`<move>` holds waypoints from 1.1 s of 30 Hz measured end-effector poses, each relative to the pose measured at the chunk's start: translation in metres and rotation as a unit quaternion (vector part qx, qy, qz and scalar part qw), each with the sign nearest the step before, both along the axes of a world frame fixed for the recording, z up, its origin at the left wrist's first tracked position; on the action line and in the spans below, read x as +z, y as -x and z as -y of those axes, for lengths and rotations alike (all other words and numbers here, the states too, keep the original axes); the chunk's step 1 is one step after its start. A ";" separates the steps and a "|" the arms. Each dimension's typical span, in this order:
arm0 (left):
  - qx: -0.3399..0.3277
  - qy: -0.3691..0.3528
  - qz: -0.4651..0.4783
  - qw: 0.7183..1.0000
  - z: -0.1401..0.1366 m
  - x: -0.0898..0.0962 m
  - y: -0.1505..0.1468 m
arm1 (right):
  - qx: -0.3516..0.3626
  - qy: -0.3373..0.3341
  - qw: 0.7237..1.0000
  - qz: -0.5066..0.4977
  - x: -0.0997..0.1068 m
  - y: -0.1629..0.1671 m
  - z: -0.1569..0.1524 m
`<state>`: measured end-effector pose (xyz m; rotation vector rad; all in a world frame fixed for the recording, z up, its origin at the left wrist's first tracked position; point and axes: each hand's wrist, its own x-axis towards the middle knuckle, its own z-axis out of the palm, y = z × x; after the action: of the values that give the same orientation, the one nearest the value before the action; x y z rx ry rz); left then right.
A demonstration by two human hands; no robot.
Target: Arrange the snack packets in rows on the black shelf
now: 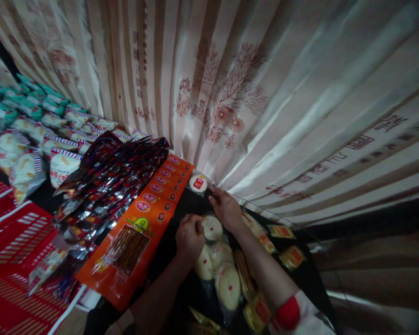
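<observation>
My left hand (189,238) is closed on the edge of a round white wrapped cake (212,228) that lies on a dark surface. Just past it, my right hand (225,207) rests with its fingers curled near another round white pack with a red label (198,183) by the curtain; whether it grips anything I cannot tell. More white round cakes (226,284) lie in a row between my forearms.
A row of orange snack packs (153,204) runs along the left, then dark red foil packs (108,181) and white and green bags (28,135). Yellow-red packets (289,256) lie to the right. A patterned curtain (265,102) hangs behind. Red baskets (10,242) stand at the left.
</observation>
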<state>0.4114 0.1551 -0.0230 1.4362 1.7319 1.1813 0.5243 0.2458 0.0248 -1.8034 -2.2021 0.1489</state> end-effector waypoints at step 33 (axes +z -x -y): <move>0.073 -0.038 0.261 0.962 -0.009 -0.003 0.005 | 0.207 0.124 0.964 -0.110 0.030 -0.019 0.038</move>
<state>0.4059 0.1646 -0.0264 0.9268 1.4458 1.5527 0.5434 0.2077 0.0549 -1.3240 -2.4456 0.7045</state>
